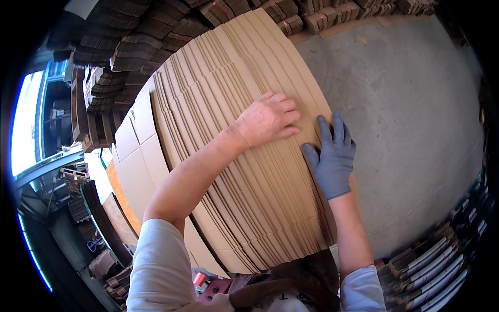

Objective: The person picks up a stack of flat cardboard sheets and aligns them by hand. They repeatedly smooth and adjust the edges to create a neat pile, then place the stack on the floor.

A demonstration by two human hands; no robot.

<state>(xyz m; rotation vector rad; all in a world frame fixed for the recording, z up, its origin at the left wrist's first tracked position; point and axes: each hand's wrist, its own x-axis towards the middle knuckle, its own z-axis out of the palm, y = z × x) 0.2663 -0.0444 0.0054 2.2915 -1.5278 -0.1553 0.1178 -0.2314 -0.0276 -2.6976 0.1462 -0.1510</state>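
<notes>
A long row of flat, creased brown cardboard sheets (223, 67) fans out in front of me, each overlapping its neighbour. My left hand (267, 120) is bare and rests on the right-hand part of the row. Its fingers are curled against the sheets, seemingly gripping an edge; the fingertips are partly hidden. Close by on the right, my right hand (332, 158) wears a grey-blue glove. Its fingers and thumb are spread over the last sheets at the row's right edge.
Bundled cardboard stacks (218, 11) line the back, some on wooden pallets (79, 112). Grey concrete floor (410, 104) lies to the right. More stacked sheets (426, 270) stand at the lower right. A reddish panel with dark knobs (221, 285) sits low, near my left arm.
</notes>
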